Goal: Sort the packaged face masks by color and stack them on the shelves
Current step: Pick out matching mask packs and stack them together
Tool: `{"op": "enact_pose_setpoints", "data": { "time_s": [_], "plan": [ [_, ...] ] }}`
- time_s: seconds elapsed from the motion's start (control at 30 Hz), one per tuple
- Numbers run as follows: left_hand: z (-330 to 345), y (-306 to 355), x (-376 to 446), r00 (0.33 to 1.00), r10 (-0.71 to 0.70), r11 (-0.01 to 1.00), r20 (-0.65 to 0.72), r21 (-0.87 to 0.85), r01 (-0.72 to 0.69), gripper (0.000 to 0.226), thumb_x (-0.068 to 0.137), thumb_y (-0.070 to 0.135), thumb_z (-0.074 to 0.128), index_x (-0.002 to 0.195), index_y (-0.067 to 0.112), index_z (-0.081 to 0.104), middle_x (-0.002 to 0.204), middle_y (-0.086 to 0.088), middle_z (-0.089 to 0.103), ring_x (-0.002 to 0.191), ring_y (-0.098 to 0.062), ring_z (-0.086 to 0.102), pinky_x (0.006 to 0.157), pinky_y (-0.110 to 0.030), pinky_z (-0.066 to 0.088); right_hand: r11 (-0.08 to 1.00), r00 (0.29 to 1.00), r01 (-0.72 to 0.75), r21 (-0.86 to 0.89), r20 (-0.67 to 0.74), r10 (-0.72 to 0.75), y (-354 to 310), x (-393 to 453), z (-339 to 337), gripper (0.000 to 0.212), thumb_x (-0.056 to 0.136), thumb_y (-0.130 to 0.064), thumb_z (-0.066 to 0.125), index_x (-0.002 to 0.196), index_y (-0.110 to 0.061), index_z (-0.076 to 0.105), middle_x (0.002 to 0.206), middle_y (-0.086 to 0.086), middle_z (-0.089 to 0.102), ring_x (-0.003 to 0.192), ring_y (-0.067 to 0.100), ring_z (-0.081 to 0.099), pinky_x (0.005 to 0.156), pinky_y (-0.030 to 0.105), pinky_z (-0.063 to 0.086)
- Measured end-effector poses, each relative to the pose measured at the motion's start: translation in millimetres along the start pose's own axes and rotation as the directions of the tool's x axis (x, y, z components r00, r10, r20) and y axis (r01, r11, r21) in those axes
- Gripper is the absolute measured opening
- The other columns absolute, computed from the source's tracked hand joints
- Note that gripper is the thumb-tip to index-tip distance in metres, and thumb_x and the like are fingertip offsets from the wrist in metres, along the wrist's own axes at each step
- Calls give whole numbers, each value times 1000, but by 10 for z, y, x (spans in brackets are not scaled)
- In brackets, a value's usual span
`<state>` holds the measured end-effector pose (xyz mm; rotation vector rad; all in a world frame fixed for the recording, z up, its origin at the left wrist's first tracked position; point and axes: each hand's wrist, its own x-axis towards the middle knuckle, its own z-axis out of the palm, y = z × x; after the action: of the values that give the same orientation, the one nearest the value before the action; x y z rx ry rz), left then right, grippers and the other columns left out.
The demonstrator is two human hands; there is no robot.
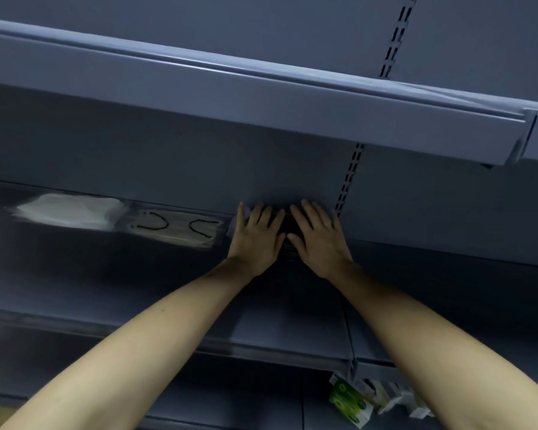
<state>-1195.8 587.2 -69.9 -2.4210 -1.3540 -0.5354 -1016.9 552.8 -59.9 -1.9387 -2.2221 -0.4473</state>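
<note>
**shelfwatcher:** ok going left to right along the middle shelf [75,259]; far left there's a white mask pack stack [66,211] pushed to the back, then just beside it a grey mask pack [176,228] with black ear loops showing through the plastic; then right after that both hands are down on a black mask stack [288,226], close to the slotted upright [348,181]

**aisle_lurker:** are they holding it or just patting it?

**shelfwatcher:** looks like patting; left hand [257,237] lies flat with fingers spread on the left half of the pile, right hand [319,237] the same on the right half; neither grip is curled round anything, palms down, fingers straight; most of the black pile is hidden under them so I can't tell how many packs are in it

**aisle_lurker:** so which step is this?

**shelfwatcher:** I'd guess it's squaring off the black pile as the third colour in the row; white, grey, black, each apart from the next

**aisle_lurker:** and next?

**shelfwatcher:** probably lift both hands straight up so the slippery packs don't slide, then fetch whatever is left; I can't see any loose masks from here; only some green and white boxes [351,405] on the lower shelf at the bottom right, which don't look like part of it
</note>
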Motion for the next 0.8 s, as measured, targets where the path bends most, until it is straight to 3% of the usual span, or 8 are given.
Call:
{"op": "enact_pose_setpoints", "data": {
  "time_s": [0.17,0.27,0.43,0.6,0.8],
  "plan": [
    [-110,20,-77,978,12,1000,208,-11,-9,62,106,44,23,159,19,6,166,-4,6,152,-27,3,118,-58,-8,1000,992,-20,-12,124,22,-54,-42,-14,64,106,-54,16,160,-24,1,168,0,1,153,22,2,122,53,-2],
    [-193,52,-73,980,4,1000,200,-14,-2,68,103,43,32,159,19,1,166,-7,-3,152,-29,-5,118,-57,-7,997,993,-72,-19,92,74,-135,-59,-100,68,104,-56,21,160,-22,1,168,5,-1,153,26,-1,122,54,-2],
    [-381,130,-361,993,62,989,101,-139,-47,68,98,30,46,157,18,15,164,-12,8,151,-31,4,122,-53,4,990,993,-118,81,5,118,-304,-331,-240,65,104,-48,35,158,-16,18,165,11,17,152,28,13,123,52,3],
    [-610,191,-685,969,121,978,217,-195,-79,60,100,30,44,155,18,24,162,-11,17,150,-32,10,121,-51,9,956,962,-237,172,182,205,-439,-626,-527,62,105,-49,29,159,-21,16,166,7,11,152,28,9,123,50,4],
    [-915,305,-844,936,163,967,312,-241,-88,58,101,36,43,154,21,26,159,-11,25,146,-34,20,119,-50,16,928,914,-348,129,267,306,-535,-1049,-910,63,104,-51,32,159,-23,17,164,8,21,147,32,23,122,52,12]
  ]
}}
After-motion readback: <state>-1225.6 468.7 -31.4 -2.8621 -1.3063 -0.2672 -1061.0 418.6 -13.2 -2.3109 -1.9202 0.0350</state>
